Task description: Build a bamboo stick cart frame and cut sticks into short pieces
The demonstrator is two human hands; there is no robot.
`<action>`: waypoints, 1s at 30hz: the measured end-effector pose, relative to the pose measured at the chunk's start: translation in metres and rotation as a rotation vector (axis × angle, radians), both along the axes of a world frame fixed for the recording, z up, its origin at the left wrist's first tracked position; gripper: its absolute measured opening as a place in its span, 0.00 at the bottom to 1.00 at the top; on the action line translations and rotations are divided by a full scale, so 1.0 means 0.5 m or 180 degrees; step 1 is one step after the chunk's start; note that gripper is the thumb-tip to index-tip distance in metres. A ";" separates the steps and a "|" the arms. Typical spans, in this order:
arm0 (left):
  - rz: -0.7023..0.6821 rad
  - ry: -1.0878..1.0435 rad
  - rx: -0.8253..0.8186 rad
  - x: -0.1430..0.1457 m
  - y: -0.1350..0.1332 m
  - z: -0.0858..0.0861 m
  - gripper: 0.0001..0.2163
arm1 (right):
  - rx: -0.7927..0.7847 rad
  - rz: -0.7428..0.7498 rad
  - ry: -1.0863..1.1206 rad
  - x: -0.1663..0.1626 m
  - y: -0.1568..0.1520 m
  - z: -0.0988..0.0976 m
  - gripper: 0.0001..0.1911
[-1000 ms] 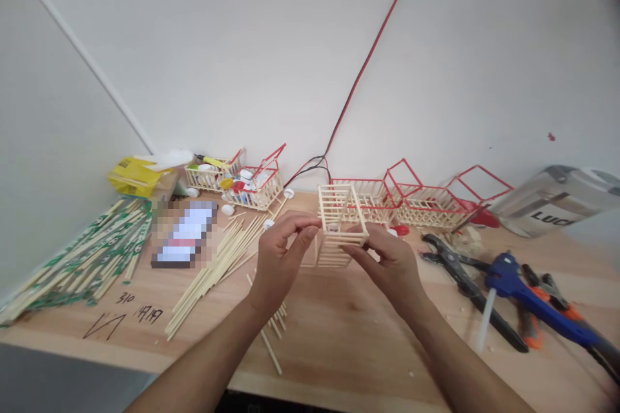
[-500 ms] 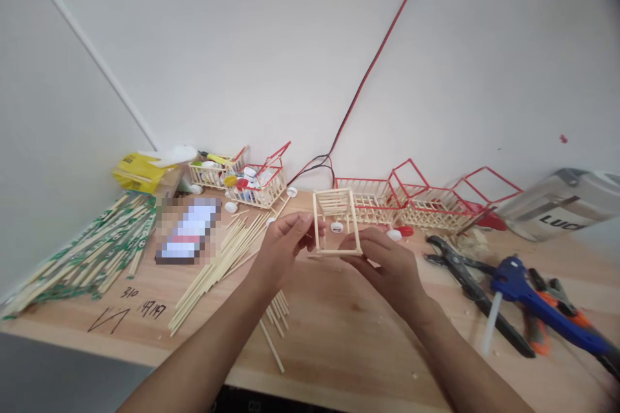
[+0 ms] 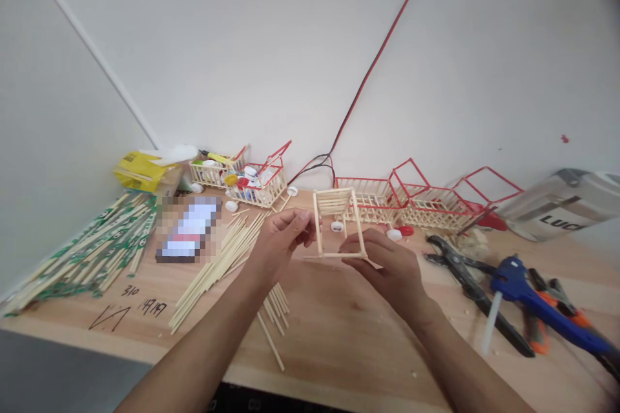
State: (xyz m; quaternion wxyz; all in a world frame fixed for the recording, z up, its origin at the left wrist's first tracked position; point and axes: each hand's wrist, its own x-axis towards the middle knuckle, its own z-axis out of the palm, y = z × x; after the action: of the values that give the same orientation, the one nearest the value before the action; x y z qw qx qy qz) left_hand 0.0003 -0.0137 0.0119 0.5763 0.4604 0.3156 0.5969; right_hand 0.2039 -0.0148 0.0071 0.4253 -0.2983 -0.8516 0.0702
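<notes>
Boxy, slatted pale-wood frame (image 3: 334,202) between left hand (image 3: 283,237) and right hand (image 3: 387,261)

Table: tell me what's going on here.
A person's right hand holds a small stick frame near its lower right corner, and the left hand is at its left edge. Loose sticks lie to the left, a blue tool lies to the right, and red-trimmed baskets stand by the wall behind.

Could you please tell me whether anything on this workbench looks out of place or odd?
Mildly, yes: black handwritten numbers are marked straight onto the wooden tabletop, and several white bottle caps lie loose outside the cap-filled basket. The held stick frame shows no obvious damage.
</notes>
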 end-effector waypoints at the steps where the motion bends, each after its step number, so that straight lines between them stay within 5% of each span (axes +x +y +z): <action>1: 0.0114 0.0030 0.0048 0.000 0.001 0.001 0.11 | -0.0046 0.0005 0.0082 -0.001 -0.002 0.004 0.04; 10: 0.1399 0.1655 0.0589 -0.026 0.018 0.002 0.11 | -0.1172 -0.0356 0.1187 0.010 0.001 0.004 0.11; 18: 0.0890 0.1908 0.0132 -0.037 0.036 -0.013 0.18 | -0.2051 -0.0213 0.1550 0.024 0.031 -0.010 0.10; 30: 0.0931 0.2160 -0.0236 -0.048 0.045 -0.016 0.08 | -0.2614 -0.0228 0.0608 0.048 0.041 0.021 0.18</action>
State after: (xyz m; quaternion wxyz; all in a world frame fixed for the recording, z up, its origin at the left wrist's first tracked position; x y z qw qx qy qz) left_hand -0.0235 0.0086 0.0041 0.3637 0.5609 0.5726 0.4745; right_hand 0.2279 0.0055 0.0176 0.3503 -0.4646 -0.6988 0.4161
